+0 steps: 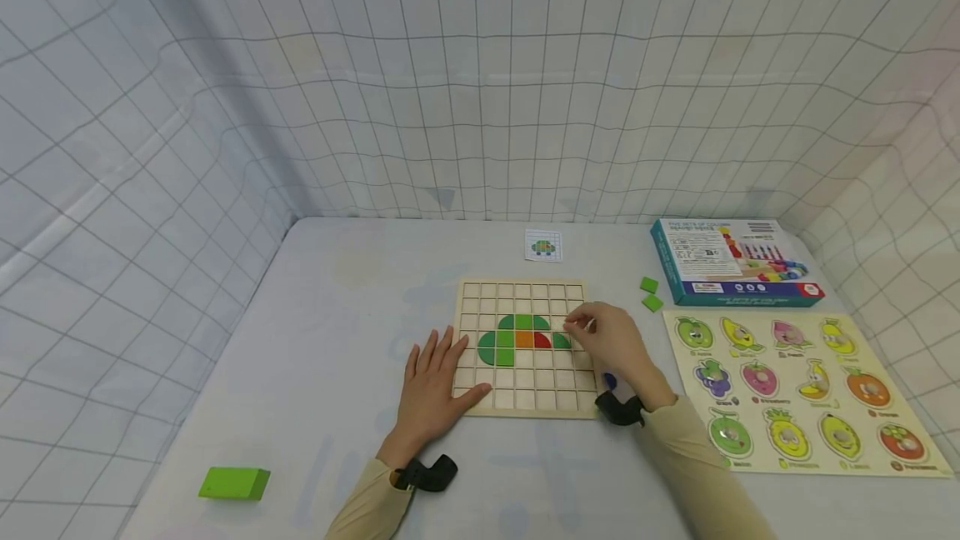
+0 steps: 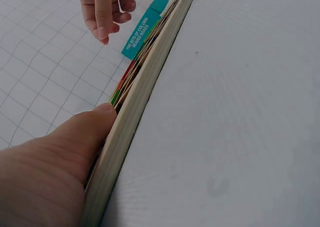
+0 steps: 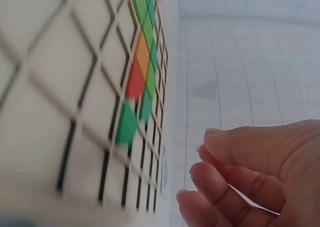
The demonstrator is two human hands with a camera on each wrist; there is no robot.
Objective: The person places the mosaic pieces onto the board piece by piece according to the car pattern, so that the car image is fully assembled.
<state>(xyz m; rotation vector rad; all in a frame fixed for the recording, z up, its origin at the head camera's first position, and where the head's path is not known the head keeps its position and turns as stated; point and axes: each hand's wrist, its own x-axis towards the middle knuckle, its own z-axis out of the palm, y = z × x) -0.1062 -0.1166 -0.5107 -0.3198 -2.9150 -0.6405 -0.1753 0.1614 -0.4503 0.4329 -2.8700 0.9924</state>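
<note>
A square wooden grid board [image 1: 525, 400] lies on the table with coloured tiles set in its cells. Green tiles [image 1: 506, 338], an orange square [image 1: 524, 339] and a red rounded tile [image 1: 541, 341] form a cluster, with a dark green rounded tile [image 1: 560, 342] at its right end. My left hand [image 1: 431, 382] rests with spread fingers at the board's left edge, thumb on the near left corner. Over the right side of the board hovers my right hand [image 1: 617, 344], fingers loosely bent, thumb near the index fingertip. Nothing shows between those fingers [image 3: 207, 179].
Behind the board lies a small picture card [image 1: 543, 246]. Two loose green squares [image 1: 651, 302] are right of it, near a boxed set [image 1: 738, 261]. A fruit puzzle board [image 1: 806, 394] is at right, a green block [image 1: 234, 483] at front left. Dark blue pieces [image 1: 610, 381] lie partly hidden by the right wrist.
</note>
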